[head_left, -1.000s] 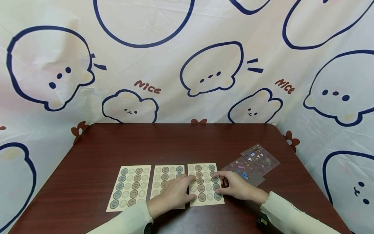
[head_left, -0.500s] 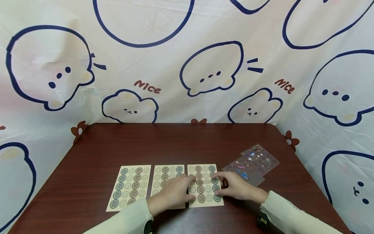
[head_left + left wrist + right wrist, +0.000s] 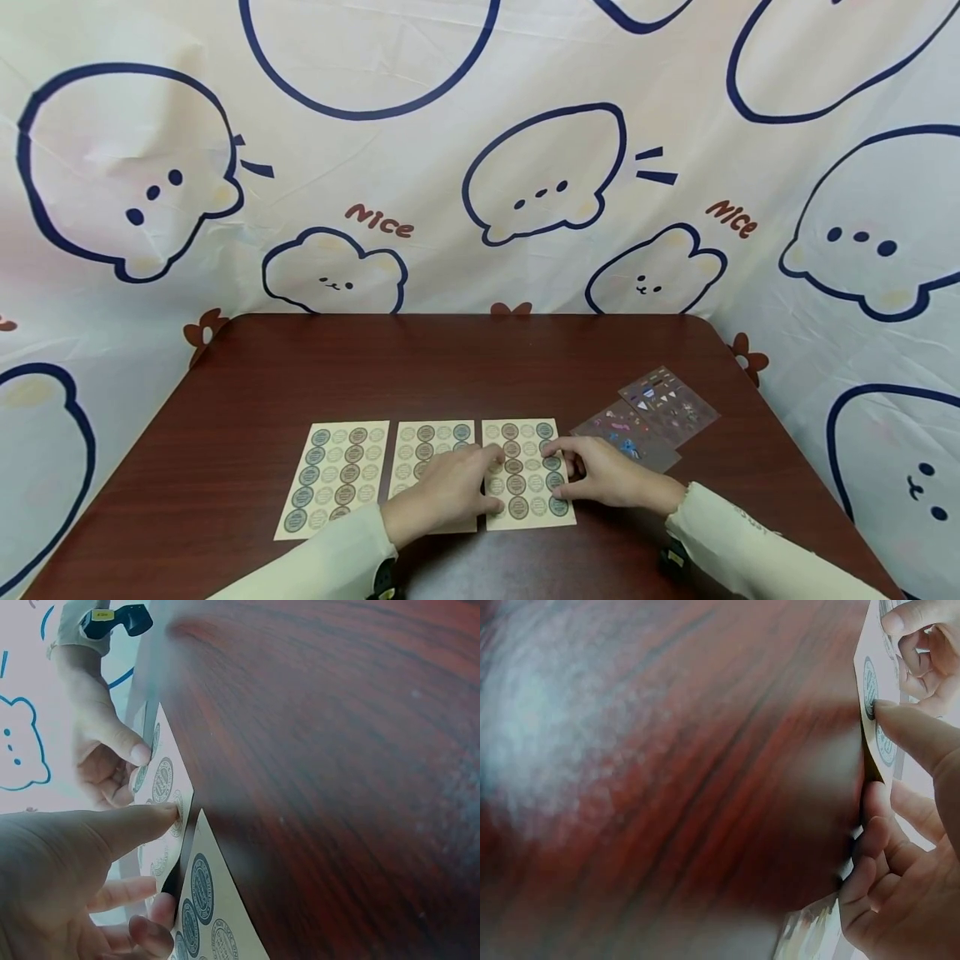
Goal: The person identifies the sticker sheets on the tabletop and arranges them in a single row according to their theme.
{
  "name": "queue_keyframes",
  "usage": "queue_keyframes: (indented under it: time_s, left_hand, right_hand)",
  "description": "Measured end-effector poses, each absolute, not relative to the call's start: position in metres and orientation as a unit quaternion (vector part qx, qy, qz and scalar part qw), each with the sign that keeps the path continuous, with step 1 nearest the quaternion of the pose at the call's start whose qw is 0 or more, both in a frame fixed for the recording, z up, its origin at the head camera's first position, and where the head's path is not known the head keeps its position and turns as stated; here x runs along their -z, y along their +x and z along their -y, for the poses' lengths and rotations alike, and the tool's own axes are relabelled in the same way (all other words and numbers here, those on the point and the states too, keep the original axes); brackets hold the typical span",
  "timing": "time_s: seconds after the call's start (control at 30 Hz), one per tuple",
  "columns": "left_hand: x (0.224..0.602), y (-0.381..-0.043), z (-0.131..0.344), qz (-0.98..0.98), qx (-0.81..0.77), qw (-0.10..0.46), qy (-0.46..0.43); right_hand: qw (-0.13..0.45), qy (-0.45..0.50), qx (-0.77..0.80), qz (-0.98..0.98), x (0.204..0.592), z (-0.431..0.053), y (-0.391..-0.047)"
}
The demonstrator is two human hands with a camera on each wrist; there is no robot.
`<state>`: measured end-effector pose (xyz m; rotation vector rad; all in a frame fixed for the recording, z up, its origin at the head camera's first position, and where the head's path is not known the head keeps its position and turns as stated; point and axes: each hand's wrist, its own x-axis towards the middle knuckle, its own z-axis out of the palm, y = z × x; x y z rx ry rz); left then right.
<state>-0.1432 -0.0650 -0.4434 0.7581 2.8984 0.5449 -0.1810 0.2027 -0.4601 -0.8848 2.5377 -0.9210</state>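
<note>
The rightmost of three cream sheets of round stickers (image 3: pixel 535 467) lies between my two hands. My left hand (image 3: pixel 446 490) pinches its left edge, thumb on top and fingertips at the side. On the opposite edge my right hand (image 3: pixel 611 475) pinches it the same way; in the right wrist view its thumb (image 3: pixel 911 727) presses the printed face, with fingers below the rim. That edge rises slightly off the table. The middle sticker sheet (image 3: pixel 407 454) sits partly hidden under my left hand and forearm. Farther left rests the third sticker sheet (image 3: pixel 327 477), in line with the others.
Two clear plastic sheets with small colourful stickers, a near one (image 3: pixel 615 425) and a far one (image 3: pixel 671 404), overlap on the dark red-brown table (image 3: pixel 450 367) beyond my right hand. A cartoon-print curtain (image 3: pixel 427 167) hangs around the table's back and sides.
The rightmost sheet has shifted very slightly toward me, its top edge now nearly level with the middle sheet's. Both hands keep nearly the same place and hold.
</note>
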Motion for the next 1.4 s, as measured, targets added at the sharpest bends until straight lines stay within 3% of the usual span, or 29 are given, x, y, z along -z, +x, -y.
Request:
queue_keyframes:
  time_s: [1.4]
  left_hand:
    - [0.4393, -0.1459, 0.0657, -0.948, -0.178, 0.069, 0.255]
  right_hand:
    - [0.159, -0.313, 0.308, -0.884, 0.4571, -0.2005, -0.1841]
